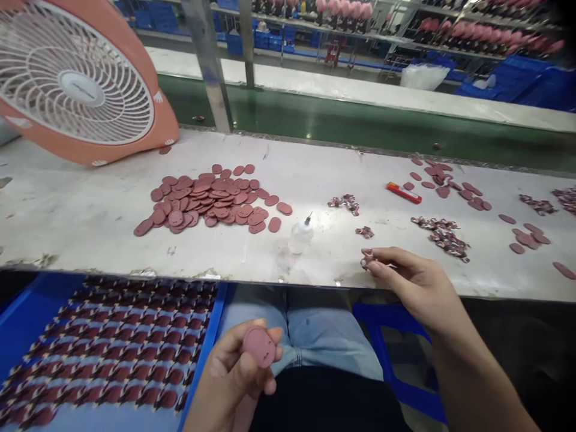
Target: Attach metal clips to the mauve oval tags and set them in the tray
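Note:
My left hand [240,372] is closed on a dark pink oval disc [260,347] with small holes near one edge, held above my lap. At the table's front edge, my right hand [411,282] pinches a small shiny bow-like piece [368,258] between thumb and fingertips. Close to that hand lie a small clump of similar pieces [365,232] and a larger pile of them [443,237]. A clear squeeze bottle [301,235] with a dark needle tip stands between the hands. Left of it spreads a big heap of pink oval discs [211,201].
A blue tray [204,348] at lower left holds rows of assembled dark red pieces. An orange fan [155,129] stands at the table's left. A red cutter [404,192] and more discs [472,195] lie to the right. Beyond runs a green conveyor belt [315,120].

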Tool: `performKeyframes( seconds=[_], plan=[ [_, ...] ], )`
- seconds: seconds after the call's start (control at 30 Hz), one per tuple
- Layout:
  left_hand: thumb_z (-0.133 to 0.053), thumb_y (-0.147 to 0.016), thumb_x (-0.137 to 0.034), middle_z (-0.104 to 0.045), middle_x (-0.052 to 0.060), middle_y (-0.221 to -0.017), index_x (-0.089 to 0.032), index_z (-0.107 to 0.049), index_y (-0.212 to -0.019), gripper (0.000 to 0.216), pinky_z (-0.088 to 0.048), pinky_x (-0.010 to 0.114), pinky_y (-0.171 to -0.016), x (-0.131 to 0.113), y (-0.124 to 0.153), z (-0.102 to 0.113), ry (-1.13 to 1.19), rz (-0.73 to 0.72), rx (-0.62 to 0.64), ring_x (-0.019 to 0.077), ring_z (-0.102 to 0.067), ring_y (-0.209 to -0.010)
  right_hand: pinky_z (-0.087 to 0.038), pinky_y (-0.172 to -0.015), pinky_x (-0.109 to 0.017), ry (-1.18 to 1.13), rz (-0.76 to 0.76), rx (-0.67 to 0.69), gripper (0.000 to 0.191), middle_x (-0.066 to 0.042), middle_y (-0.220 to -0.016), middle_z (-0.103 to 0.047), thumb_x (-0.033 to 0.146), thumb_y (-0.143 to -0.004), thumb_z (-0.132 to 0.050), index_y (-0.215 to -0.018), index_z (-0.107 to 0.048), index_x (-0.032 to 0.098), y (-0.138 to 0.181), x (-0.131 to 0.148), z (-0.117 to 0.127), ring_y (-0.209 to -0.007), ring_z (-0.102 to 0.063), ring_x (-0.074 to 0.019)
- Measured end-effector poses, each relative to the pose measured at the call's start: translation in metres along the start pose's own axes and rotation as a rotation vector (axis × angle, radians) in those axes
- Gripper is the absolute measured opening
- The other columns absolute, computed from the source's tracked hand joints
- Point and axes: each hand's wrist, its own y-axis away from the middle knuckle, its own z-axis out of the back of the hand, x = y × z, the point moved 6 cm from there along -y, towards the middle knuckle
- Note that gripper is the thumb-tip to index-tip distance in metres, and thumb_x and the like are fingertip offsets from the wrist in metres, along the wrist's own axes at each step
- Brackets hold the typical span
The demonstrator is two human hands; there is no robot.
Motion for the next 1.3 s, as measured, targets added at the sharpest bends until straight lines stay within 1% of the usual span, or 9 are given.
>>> performKeyframes(
  seconds=[0.1, 0.2, 0.27, 0.33, 0.43, 0.6, 0.73, 0.97, 1.3],
  plan=[
    [-0.098, -0.053, -0.038, -0.080, 0.006, -0.075, -0.020, -0.081, -0.081, 0.037, -0.050, 0.013, -0.048, 0.008, 0.002, -0.001, 0.014, 0.120, 0.068, 0.0125, -0.071, -0.062, -0.061, -0.063, -0.027, -0.225, 0.048, 0.215, 0.021, -0.003, -0.090, -0.074, 0.048, -0.093, -0.068, -0.096, -0.076, 0.029, 0.014, 0.038, -0.022, -0.071, -0.071, -0.0170],
    [-0.096, -0.057, -0.039, -0.078, 0.005, -0.075, -0.020, -0.080, -0.084, 0.037, -0.050, 0.012, -0.049, 0.015, 0.002, -0.001, 0.032, 0.200, 0.171, 0.0104, -0.069, -0.060, -0.059, -0.064, -0.021, -0.371, 0.102, 0.406, 0.008, 0.001, -0.088, -0.073, 0.036, -0.094, -0.070, -0.100, -0.076, 0.035, 0.024, 0.077, -0.046, -0.072, -0.070, -0.0138],
    [-0.094, -0.061, -0.039, -0.077, 0.003, -0.074, -0.020, -0.080, -0.086, 0.035, -0.050, 0.012, -0.049, 0.018, 0.002, 0.000, 0.043, 0.219, 0.249, 0.0104, -0.069, -0.061, -0.058, -0.068, -0.020, -0.396, 0.157, 0.481, 0.012, 0.002, -0.089, -0.073, 0.029, -0.094, -0.071, -0.103, -0.074, 0.035, 0.028, 0.095, -0.058, -0.076, -0.071, -0.0126],
    [-0.092, -0.064, -0.040, -0.074, 0.001, -0.070, -0.019, -0.080, -0.086, 0.032, -0.051, 0.012, -0.049, 0.019, 0.002, 0.002, 0.057, 0.220, 0.306, 0.0108, -0.070, -0.063, -0.057, -0.070, -0.019, -0.383, 0.204, 0.521, 0.014, 0.004, -0.090, -0.073, 0.025, -0.094, -0.072, -0.105, -0.073, 0.035, 0.031, 0.106, -0.066, -0.077, -0.070, -0.0116],
    [-0.091, -0.066, -0.040, -0.072, 0.000, -0.066, -0.018, -0.080, -0.084, 0.030, -0.051, 0.011, -0.049, 0.020, 0.001, 0.004, 0.079, 0.215, 0.344, 0.0106, -0.070, -0.063, -0.055, -0.068, -0.019, -0.368, 0.223, 0.563, 0.015, 0.004, -0.087, -0.073, 0.023, -0.094, -0.072, -0.104, -0.072, 0.034, 0.033, 0.111, -0.072, -0.075, -0.069, -0.0112],
    [-0.091, -0.067, -0.039, -0.073, 0.000, -0.067, -0.018, -0.079, -0.083, 0.029, -0.052, 0.011, -0.049, 0.022, -0.001, 0.003, 0.102, 0.234, 0.379, 0.0099, -0.071, -0.062, -0.056, -0.064, -0.022, -0.358, 0.256, 0.576, 0.013, 0.001, -0.084, -0.073, 0.021, -0.094, -0.071, -0.103, -0.074, 0.030, 0.032, 0.115, -0.073, -0.071, -0.069, -0.0132],
    [-0.091, -0.067, -0.039, -0.072, 0.000, -0.066, -0.017, -0.079, -0.081, 0.028, -0.052, 0.010, -0.049, 0.024, -0.002, 0.002, 0.103, 0.245, 0.401, 0.0089, -0.070, -0.060, -0.053, -0.070, -0.016, -0.342, 0.278, 0.624, 0.015, 0.004, -0.087, -0.073, 0.016, -0.095, -0.069, -0.106, -0.071, 0.028, 0.032, 0.117, -0.076, -0.077, -0.068, -0.0078],
    [-0.090, -0.068, -0.038, -0.072, -0.001, -0.066, -0.017, -0.077, -0.081, 0.028, -0.053, 0.010, -0.048, 0.025, -0.003, 0.006, 0.122, 0.244, 0.383, 0.0084, -0.070, -0.060, -0.052, -0.073, -0.014, -0.278, 0.352, 0.655, 0.020, 0.007, -0.088, -0.071, 0.011, -0.094, -0.068, -0.108, -0.069, 0.027, 0.033, 0.121, -0.076, -0.078, -0.066, -0.0048],
    [-0.091, -0.066, -0.040, -0.073, 0.000, -0.066, -0.016, -0.077, -0.081, 0.032, -0.052, 0.010, -0.046, 0.024, -0.002, 0.006, 0.120, 0.241, 0.359, 0.0088, -0.069, -0.058, -0.050, -0.073, -0.013, -0.220, 0.397, 0.699, 0.014, 0.006, -0.089, -0.070, 0.012, -0.096, -0.066, -0.104, -0.068, 0.024, 0.034, 0.124, -0.075, -0.079, -0.065, -0.0040]
  ],
)
